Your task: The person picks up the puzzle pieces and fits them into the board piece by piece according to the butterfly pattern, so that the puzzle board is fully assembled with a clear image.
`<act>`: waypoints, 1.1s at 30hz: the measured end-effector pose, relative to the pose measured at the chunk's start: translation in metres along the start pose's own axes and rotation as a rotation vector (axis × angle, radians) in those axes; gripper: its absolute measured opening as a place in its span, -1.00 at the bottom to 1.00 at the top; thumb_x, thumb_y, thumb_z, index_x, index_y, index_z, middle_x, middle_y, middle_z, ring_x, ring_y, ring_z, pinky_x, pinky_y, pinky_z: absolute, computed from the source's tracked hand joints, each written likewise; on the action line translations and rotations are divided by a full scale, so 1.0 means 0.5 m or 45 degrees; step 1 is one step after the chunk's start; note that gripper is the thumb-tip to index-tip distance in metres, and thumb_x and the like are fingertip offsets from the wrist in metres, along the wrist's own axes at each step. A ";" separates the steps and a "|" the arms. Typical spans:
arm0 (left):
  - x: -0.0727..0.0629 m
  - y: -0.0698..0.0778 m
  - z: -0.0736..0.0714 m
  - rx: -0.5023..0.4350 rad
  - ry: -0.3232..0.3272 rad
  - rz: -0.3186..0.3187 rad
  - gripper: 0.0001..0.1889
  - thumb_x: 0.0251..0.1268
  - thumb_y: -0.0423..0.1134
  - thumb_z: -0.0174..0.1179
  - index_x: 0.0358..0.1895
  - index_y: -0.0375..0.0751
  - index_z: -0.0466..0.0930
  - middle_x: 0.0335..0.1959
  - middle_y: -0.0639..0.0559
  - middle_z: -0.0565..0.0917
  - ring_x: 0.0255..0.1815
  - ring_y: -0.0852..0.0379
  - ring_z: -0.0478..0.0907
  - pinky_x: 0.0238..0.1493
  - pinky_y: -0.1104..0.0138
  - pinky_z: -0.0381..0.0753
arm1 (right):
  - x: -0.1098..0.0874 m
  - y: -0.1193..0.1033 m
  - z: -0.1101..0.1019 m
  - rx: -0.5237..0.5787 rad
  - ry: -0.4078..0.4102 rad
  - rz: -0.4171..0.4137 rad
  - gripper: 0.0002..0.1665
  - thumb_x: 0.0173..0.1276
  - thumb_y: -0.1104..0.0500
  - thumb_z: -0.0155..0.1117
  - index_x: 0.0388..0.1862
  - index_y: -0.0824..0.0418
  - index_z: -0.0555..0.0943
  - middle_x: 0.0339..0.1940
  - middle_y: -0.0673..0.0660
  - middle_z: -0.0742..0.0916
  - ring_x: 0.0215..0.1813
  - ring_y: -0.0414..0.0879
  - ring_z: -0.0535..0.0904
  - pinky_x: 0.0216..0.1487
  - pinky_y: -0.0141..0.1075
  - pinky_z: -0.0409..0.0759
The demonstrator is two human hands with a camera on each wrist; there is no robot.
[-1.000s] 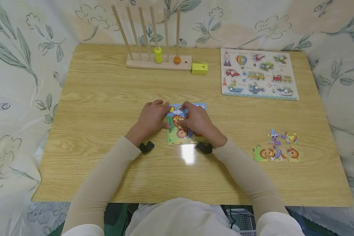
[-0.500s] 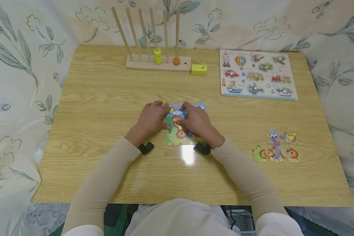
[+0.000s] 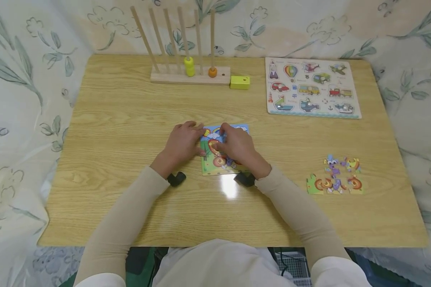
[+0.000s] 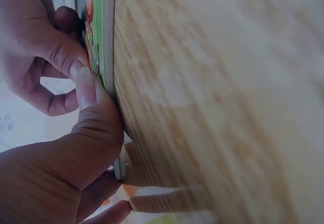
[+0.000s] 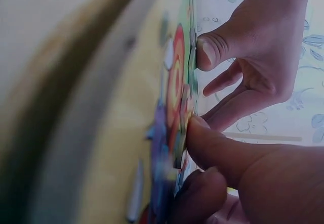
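A small picture puzzle board (image 3: 209, 169) with a blue sky and green grass lies on the table in front of me. My left hand (image 3: 182, 142) holds it at the left side, thumb over the edge and fingers near the upper left corner. Above the board's middle, my right hand (image 3: 240, 146) pinches a puzzle piece (image 5: 180, 142) between thumb and index finger, against the picture. Most of that piece is hidden by the fingers. In the left wrist view, the two thumbs come close together at the board's surface.
Several loose puzzle pieces (image 3: 333, 185) lie to the right. At the back stands a wooden peg rack (image 3: 172, 77) with yellow and orange beads, beside a yellow block (image 3: 240, 83). A vehicle puzzle board (image 3: 323, 111) lies at the back right.
The head view has shifted slightly. Both hands keep nearly the same place on the board, and the loose pieces stay put.
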State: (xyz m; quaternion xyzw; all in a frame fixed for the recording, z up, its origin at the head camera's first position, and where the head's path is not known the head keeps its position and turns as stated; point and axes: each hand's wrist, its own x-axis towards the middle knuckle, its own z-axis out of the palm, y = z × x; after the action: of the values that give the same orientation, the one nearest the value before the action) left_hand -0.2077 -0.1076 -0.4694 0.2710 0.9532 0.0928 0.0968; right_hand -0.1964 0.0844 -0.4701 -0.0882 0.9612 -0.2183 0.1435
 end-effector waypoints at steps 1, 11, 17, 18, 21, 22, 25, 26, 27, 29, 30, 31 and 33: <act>0.000 0.000 0.000 0.006 -0.002 0.001 -0.17 -0.07 0.18 0.40 0.32 -0.12 0.44 0.39 -0.03 0.40 0.42 -0.13 0.28 0.33 -0.10 0.32 | -0.002 0.001 0.001 0.004 -0.007 -0.018 -0.55 0.26 -0.13 0.33 -0.06 0.12 0.48 -0.65 0.02 0.54 -0.63 -0.12 0.39 -0.67 -0.33 0.26; -0.001 0.001 -0.002 -0.012 -0.026 -0.020 -0.16 -0.05 0.18 0.40 0.34 -0.13 0.41 0.40 -0.03 0.38 0.43 -0.14 0.24 0.35 -0.11 0.29 | -0.109 0.071 -0.055 0.082 -0.019 -0.161 -0.72 0.36 0.06 0.25 -0.01 0.14 0.56 -0.54 0.01 0.64 -0.52 -0.13 0.46 -0.47 -0.29 0.41; 0.002 0.000 0.000 -0.011 -0.022 -0.004 -0.16 -0.04 0.18 0.39 0.33 -0.14 0.42 0.40 -0.03 0.38 0.43 -0.14 0.25 0.35 -0.11 0.30 | -0.241 0.210 -0.123 -0.013 0.113 0.014 -0.62 0.30 0.11 0.33 0.03 0.27 0.58 -0.37 0.15 0.68 -0.42 -0.06 0.50 -0.40 -0.24 0.42; 0.002 0.000 0.001 -0.017 -0.026 -0.005 -0.17 -0.04 0.17 0.40 0.34 -0.13 0.42 0.41 -0.03 0.38 0.43 -0.14 0.25 0.35 -0.11 0.29 | -0.264 0.234 -0.128 -0.030 0.122 0.059 -0.60 0.29 0.11 0.34 0.03 0.29 0.58 -0.35 0.18 0.69 -0.41 -0.04 0.51 -0.42 -0.23 0.42; -0.002 -0.002 -0.001 -0.033 -0.026 -0.019 -0.17 -0.03 0.16 0.40 0.34 -0.12 0.42 0.41 -0.03 0.37 0.44 -0.14 0.23 0.36 -0.11 0.28 | -0.319 0.291 -0.133 -0.065 0.099 0.196 -0.48 0.24 0.08 0.38 0.10 0.33 0.55 -0.23 0.31 0.70 -0.33 0.09 0.59 -0.45 -0.18 0.49; -0.003 -0.002 -0.001 -0.040 -0.026 -0.022 -0.18 -0.03 0.15 0.40 0.34 -0.12 0.42 0.41 -0.04 0.37 0.44 -0.15 0.23 0.36 -0.11 0.27 | -0.333 0.305 -0.130 -0.073 0.086 0.240 -0.44 0.22 0.06 0.40 0.11 0.34 0.54 -0.19 0.35 0.70 -0.29 0.15 0.61 -0.45 -0.14 0.53; -0.003 -0.002 -0.001 -0.044 -0.019 -0.023 -0.17 -0.04 0.15 0.41 0.34 -0.12 0.42 0.41 -0.04 0.38 0.44 -0.14 0.23 0.36 -0.11 0.27 | -0.361 0.334 -0.115 -0.038 0.050 0.337 -0.36 0.18 0.03 0.42 0.13 0.37 0.50 -0.10 0.41 0.68 -0.13 0.26 0.62 -0.33 -0.01 0.59; -0.002 -0.002 -0.002 -0.043 -0.017 -0.018 -0.17 -0.04 0.15 0.41 0.34 -0.12 0.41 0.41 -0.04 0.38 0.43 -0.15 0.23 0.35 -0.11 0.27 | -0.367 0.340 -0.108 -0.039 0.063 0.347 -0.37 0.17 0.02 0.44 0.09 0.38 0.51 -0.11 0.41 0.69 -0.11 0.27 0.61 -0.29 0.02 0.59; -0.002 -0.002 -0.002 -0.041 -0.017 -0.012 -0.17 -0.04 0.15 0.41 0.34 -0.12 0.41 0.40 -0.04 0.38 0.43 -0.15 0.24 0.35 -0.12 0.28 | -0.373 0.345 -0.102 -0.036 0.078 0.361 -0.39 0.16 0.02 0.44 0.06 0.38 0.52 -0.12 0.41 0.69 -0.10 0.27 0.61 -0.26 0.05 0.59; 0.000 0.000 -0.002 -0.038 -0.016 -0.004 -0.16 -0.04 0.15 0.41 0.35 -0.13 0.41 0.40 -0.05 0.38 0.43 -0.15 0.24 0.35 -0.12 0.28 | -0.381 0.352 -0.092 -0.034 0.121 0.366 -0.44 0.15 0.03 0.46 -0.03 0.40 0.54 -0.15 0.38 0.67 -0.11 0.26 0.59 -0.23 0.07 0.57; 0.001 0.001 -0.003 -0.040 -0.017 -0.002 -0.16 -0.04 0.15 0.41 0.35 -0.13 0.41 0.40 -0.05 0.38 0.43 -0.16 0.24 0.35 -0.12 0.28 | -0.384 0.353 -0.089 -0.039 0.145 0.365 -0.45 0.14 0.04 0.46 -0.06 0.41 0.55 -0.17 0.37 0.67 -0.13 0.25 0.59 -0.23 0.08 0.57; 0.001 0.001 -0.003 -0.039 -0.020 -0.002 -0.16 -0.04 0.15 0.41 0.35 -0.14 0.41 0.40 -0.05 0.38 0.43 -0.15 0.24 0.35 -0.12 0.28 | -0.386 0.354 -0.086 -0.042 0.167 0.362 -0.47 0.14 0.06 0.47 -0.09 0.42 0.55 -0.18 0.37 0.66 -0.14 0.25 0.58 -0.24 0.08 0.56; 0.001 0.002 -0.003 -0.037 -0.023 -0.007 -0.17 -0.04 0.15 0.41 0.34 -0.13 0.41 0.40 -0.05 0.38 0.43 -0.15 0.24 0.35 -0.12 0.28 | -0.386 0.354 -0.084 -0.050 0.192 0.361 -0.47 0.12 0.08 0.48 -0.10 0.44 0.55 -0.18 0.38 0.63 -0.15 0.25 0.56 -0.25 0.08 0.55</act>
State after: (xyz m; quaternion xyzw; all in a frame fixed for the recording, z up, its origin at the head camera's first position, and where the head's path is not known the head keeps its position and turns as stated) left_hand -0.2077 -0.1068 -0.4678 0.2680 0.9515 0.1039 0.1097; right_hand -0.0462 0.3033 -0.4670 0.0620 0.9762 -0.1830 0.0984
